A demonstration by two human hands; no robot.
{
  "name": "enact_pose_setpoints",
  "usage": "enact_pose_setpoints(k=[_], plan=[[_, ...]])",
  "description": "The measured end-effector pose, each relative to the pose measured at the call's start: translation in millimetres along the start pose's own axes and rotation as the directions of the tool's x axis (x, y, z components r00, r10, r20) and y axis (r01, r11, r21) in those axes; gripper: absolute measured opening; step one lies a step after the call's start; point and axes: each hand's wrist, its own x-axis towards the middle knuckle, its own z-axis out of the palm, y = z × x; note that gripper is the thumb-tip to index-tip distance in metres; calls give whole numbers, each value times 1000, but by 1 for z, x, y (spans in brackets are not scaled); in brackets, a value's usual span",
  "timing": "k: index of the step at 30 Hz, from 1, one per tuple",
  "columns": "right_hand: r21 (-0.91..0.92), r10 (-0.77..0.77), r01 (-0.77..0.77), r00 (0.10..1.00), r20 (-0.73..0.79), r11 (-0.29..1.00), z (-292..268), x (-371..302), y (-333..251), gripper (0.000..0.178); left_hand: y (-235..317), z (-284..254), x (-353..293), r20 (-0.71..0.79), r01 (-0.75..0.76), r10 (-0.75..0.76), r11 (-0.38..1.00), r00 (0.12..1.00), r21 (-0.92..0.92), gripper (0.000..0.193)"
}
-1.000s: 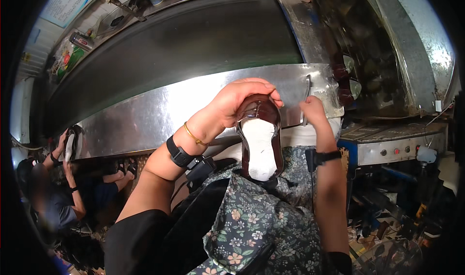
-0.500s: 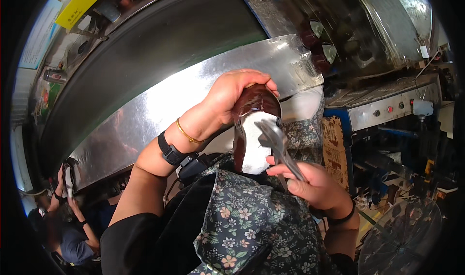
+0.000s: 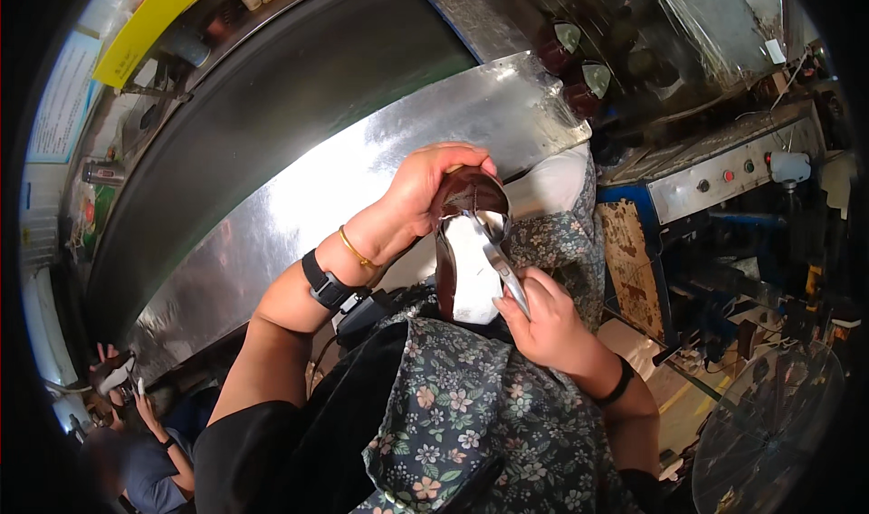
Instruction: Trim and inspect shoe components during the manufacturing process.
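Observation:
A glossy dark-red shoe upper [image 3: 466,195] is stretched over a shoe form, bottom side up, against my lap. Its white sole board [image 3: 471,278] faces me. My left hand [image 3: 421,188] is wrapped round its far end, thumb and fingers closed on the leather. In my right hand [image 3: 548,328], a pair of steel lasting pincers [image 3: 501,262] is gripped by the handles. The jaws of the pincers touch the leather edge at the far right of the board, where a flap of leather stands away. Whether the jaws are closed on it I cannot tell.
A shiny metal ledge [image 3: 362,165] and a dark conveyor belt [image 3: 299,88] lie beyond my hands. Two dark-red shoes [image 3: 584,88] rest at the far right. A control panel [image 3: 733,181] and a round fan guard [image 3: 769,432] stand right. A co-worker [image 3: 149,464] holds a shoe at lower left.
The pincers have turned and moved from over the board to its leather edge near the far end. My right hand has shifted up with them. The co-worker's hands and shoe have moved.

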Motion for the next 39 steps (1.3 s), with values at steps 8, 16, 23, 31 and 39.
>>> enact_pose_setpoints(k=[8,16,23,31,39], plan=[[88,199,-214,967,158,973,-23,2,-17,25,-5,3,17,-27,1,0,999,1000,47,24],[555,371,-514,858,357,655,-43,13,-23,25,3,7,11,-12,4,-3,998,1000,62,21],[-57,276,-271,953,126,961,-14,9,-13,24,-14,-9,25,13,54,-53,997,998,-50,21],[-257,425,-380,893,149,889,-22,15,-25,30,-12,5,29,-63,109,-105,991,993,79,26],[-233,338,-301,931,141,925,-24,9,-35,29,10,20,-14,216,-268,175,784,961,560,34]])
